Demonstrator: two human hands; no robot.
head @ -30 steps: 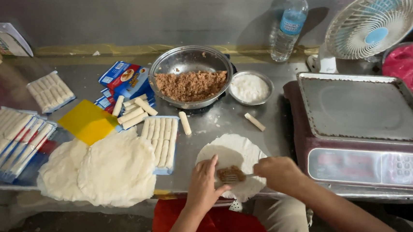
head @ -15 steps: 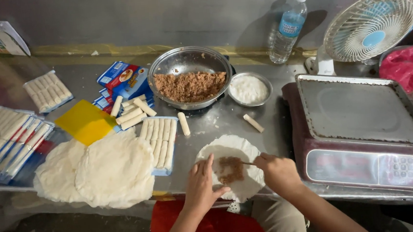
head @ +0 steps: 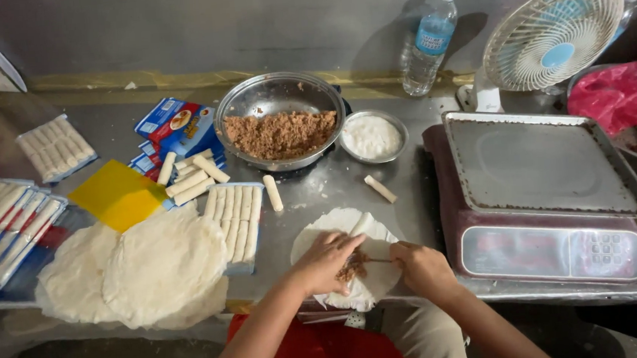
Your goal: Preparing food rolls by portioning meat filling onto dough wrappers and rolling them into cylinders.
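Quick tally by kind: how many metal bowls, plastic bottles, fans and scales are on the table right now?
Round metal bowls: 2, large with brown filling, small with white contents
Clear plastic water bottles: 1
White electric fans: 1
Digital weighing scales with metal tray: 1
Total: 5

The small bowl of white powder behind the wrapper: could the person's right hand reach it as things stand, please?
Probably yes. The right hand rests on the round wrapper, and the small bowl sits straight beyond it. Only bare table and one loose roll lie between, low enough to pass over.
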